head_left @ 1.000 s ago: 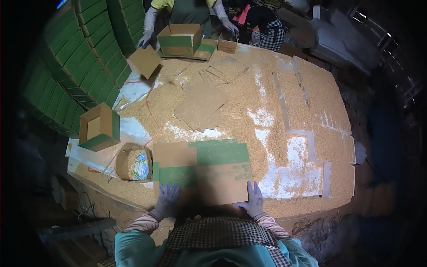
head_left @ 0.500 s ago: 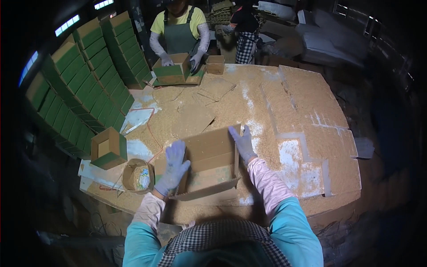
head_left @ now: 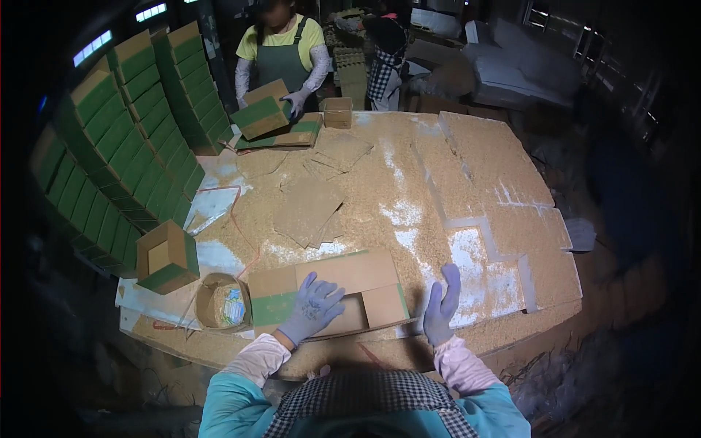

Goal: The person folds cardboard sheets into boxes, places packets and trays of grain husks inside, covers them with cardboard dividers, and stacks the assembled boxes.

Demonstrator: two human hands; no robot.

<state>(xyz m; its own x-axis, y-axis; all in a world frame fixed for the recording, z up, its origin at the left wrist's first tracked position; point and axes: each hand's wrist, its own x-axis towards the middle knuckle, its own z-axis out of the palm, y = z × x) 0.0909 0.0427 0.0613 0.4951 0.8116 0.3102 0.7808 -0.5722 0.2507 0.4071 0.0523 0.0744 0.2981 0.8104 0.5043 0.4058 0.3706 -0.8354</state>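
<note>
Beyond the left edge of the wide white tabletop [head_left: 467, 255] strewn with tan shavings rise tall stacks of green cardboard cartons [head_left: 135, 124]. Next comes an open-topped brown-and-green box [head_left: 191, 266], then a rounded brown cardboard container [head_left: 205, 303] crowding the near left end of a rectangular brown-and-green cardboard carton [head_left: 354, 270]. That carton lies at the near edge, long axis left to right, right end angled slightly away. The gloved left hand [head_left: 312, 310] lies over its middle, fingers loosely spread; a dark gap shows right of them. Off its right end, the gloved right hand [head_left: 440, 310] holds nothing, fingers together, thumb apart.

Own hands [head_left: 315, 310] [head_left: 441, 308] — two; co-workers [head_left: 283, 58] [head_left: 387, 55] — two; one round tub [head_left: 206, 306]
</note>
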